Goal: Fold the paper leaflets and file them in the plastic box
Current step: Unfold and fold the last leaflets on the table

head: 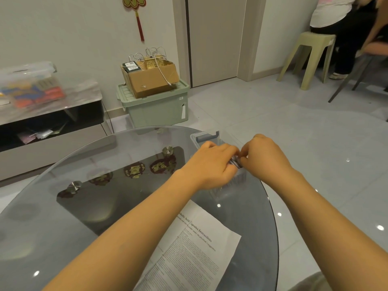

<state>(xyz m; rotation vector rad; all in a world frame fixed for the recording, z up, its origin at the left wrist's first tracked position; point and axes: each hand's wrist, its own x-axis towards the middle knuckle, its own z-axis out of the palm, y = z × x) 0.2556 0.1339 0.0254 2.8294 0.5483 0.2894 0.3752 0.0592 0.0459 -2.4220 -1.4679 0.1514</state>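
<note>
We've got left hand (212, 164) and right hand (265, 158) together, both pinching folded leaflets (236, 162) inside the box (206, 136) beneath them; flat leaflet (195, 248) lies between our forearms.

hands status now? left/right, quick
Left hand: fingers curled on the folded leaflets in the plastic box.
Right hand: pinching the same leaflets.

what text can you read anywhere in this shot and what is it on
"...holic Acid Capsules Instructions": heading on the unfolded paper leaflet on the glass table; its start is hidden by the arm.
Leaflet body text: too small to read.
Label on the black item in the cardboard box: blurred.
</note>
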